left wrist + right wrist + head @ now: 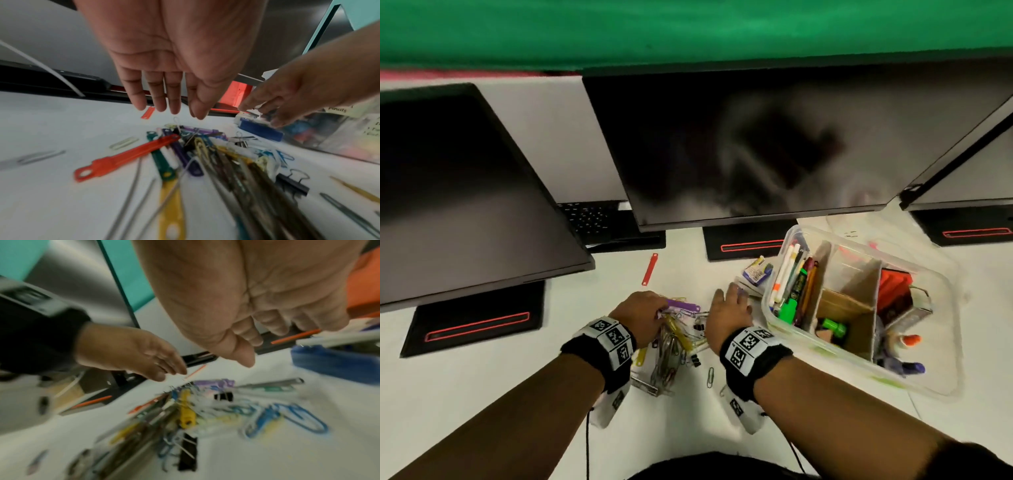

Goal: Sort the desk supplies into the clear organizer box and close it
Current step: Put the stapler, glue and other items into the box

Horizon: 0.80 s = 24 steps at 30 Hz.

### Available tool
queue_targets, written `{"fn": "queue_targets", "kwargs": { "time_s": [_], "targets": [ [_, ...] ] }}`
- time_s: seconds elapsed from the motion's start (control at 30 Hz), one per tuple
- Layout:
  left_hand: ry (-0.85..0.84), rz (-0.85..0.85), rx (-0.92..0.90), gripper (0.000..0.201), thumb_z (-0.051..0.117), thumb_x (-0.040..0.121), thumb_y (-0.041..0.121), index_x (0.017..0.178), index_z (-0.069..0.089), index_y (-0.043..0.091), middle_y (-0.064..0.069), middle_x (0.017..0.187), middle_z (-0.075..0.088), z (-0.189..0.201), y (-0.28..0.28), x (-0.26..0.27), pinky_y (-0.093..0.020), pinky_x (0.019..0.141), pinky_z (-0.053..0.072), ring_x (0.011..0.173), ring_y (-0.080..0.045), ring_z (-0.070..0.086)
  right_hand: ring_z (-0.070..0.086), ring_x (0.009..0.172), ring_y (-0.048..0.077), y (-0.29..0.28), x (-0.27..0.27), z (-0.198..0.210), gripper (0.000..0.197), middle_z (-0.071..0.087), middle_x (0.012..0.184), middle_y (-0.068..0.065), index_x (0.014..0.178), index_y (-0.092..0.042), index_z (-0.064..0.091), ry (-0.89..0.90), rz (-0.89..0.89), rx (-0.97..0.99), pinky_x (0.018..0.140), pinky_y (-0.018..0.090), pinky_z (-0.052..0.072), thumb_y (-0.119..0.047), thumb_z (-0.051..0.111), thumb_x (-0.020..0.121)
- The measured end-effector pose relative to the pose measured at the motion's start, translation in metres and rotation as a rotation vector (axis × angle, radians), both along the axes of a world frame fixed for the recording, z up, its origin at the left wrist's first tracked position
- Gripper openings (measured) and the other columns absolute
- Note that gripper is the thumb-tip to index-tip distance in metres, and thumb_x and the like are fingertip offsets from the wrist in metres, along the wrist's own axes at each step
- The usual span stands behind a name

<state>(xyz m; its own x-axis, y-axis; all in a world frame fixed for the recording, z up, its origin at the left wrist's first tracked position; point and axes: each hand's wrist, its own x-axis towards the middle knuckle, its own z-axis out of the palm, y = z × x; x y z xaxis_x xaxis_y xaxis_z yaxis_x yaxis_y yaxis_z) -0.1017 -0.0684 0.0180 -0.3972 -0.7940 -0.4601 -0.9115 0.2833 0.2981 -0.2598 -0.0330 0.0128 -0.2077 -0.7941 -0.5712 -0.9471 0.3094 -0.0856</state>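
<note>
Both hands are hovering with fingers loosely straight: left hand [641,312] over the clip pile [677,337], right hand [730,310] reaching toward the blue box [260,130]. Motion blur is smearing the clips.

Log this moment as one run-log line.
phase: gathering clips | left hand: open over clip pile | right hand: open, reaching toward blue box | organizer box: open, partly filled

My head view is evenly lit and fairly sharp, though the monitors [739,144] bow outward at the edges and their dark screens carry smeared grey reflections. Both wrist views are softer: the clip pile [205,154] streaks with motion blur toward the bottom, and my right hand [246,296] is close and out of focus.
</note>
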Motion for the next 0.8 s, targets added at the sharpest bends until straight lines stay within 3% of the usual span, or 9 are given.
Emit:
{"fn": "queue_targets", "kwargs": {
  "time_s": [0.13, 0.3, 0.5, 0.6, 0.7, 0.8],
  "targets": [
    [-0.025, 0.006, 0.041, 0.039, 0.047, 0.091, 0.016, 0.129, 0.053, 0.015, -0.007, 0.133, 0.053, -0.007, 0.001, 0.014, -0.036, 0.108, 0.037, 0.126, -0.024, 0.045, 0.006, 0.143, 0.045, -0.002, -0.007, -0.017, 0.061, -0.004, 0.157, 0.019, 0.151, -0.013, 0.006, 0.095, -0.125, -0.032, 0.114, 0.055, 0.015, -0.019, 0.034, 0.098],
    [0.000, 0.013, 0.065, 0.040, 0.046, 0.093, 0.018, 0.133, 0.050, 0.019, -0.002, 0.138, 0.048, -0.014, -0.002, 0.018, -0.037, 0.111, 0.034, 0.130, -0.022, 0.041, 0.014, 0.139, 0.045, 0.004, -0.005, -0.022, 0.063, 0.009, 0.153, 0.022, 0.149, -0.014, 0.009, 0.167, -0.058, -0.070, 0.112, 0.056, 0.021, -0.025, 0.041, 0.096],
    [0.026, -0.039, -0.054, 0.035, 0.044, 0.091, 0.017, 0.124, 0.056, 0.022, 0.001, 0.133, 0.054, -0.009, -0.019, -0.012, -0.036, 0.105, 0.040, 0.123, -0.019, 0.047, 0.011, 0.143, 0.039, 0.017, -0.003, -0.013, 0.054, 0.018, 0.152, 0.016, 0.148, -0.014, 0.014, 0.048, 0.107, -0.076, 0.112, 0.057, 0.024, -0.017, 0.031, 0.097],
    [0.042, -0.086, -0.113, 0.037, 0.043, 0.093, 0.019, 0.129, 0.053, 0.023, 0.003, 0.138, 0.048, 0.000, -0.036, -0.043, -0.033, 0.110, 0.035, 0.129, -0.018, 0.041, 0.018, 0.140, 0.035, 0.016, -0.015, -0.015, 0.057, 0.021, 0.149, 0.013, 0.146, -0.020, 0.018, -0.027, 0.110, -0.152, 0.111, 0.050, 0.028, -0.019, 0.040, 0.093],
    [0.066, -0.197, -0.145, 0.040, 0.042, 0.092, 0.017, 0.131, 0.051, 0.023, 0.001, 0.140, 0.046, 0.006, -0.053, -0.080, -0.035, 0.109, 0.036, 0.131, -0.020, 0.040, 0.028, 0.135, 0.029, 0.015, -0.030, -0.022, 0.057, 0.029, 0.146, 0.010, 0.148, -0.021, 0.019, -0.102, 0.158, -0.200, 0.109, 0.040, 0.030, -0.019, 0.038, 0.094],
    [0.096, -0.296, -0.166, 0.042, 0.041, 0.093, 0.016, 0.133, 0.049, 0.026, -0.001, 0.139, 0.047, 0.004, -0.066, -0.116, -0.037, 0.109, 0.037, 0.132, -0.022, 0.040, 0.031, 0.132, 0.029, 0.020, -0.037, -0.032, 0.055, 0.032, 0.144, 0.010, 0.149, -0.022, 0.018, -0.095, 0.199, -0.210, 0.110, 0.040, 0.032, -0.019, 0.035, 0.096]
  ]
}}
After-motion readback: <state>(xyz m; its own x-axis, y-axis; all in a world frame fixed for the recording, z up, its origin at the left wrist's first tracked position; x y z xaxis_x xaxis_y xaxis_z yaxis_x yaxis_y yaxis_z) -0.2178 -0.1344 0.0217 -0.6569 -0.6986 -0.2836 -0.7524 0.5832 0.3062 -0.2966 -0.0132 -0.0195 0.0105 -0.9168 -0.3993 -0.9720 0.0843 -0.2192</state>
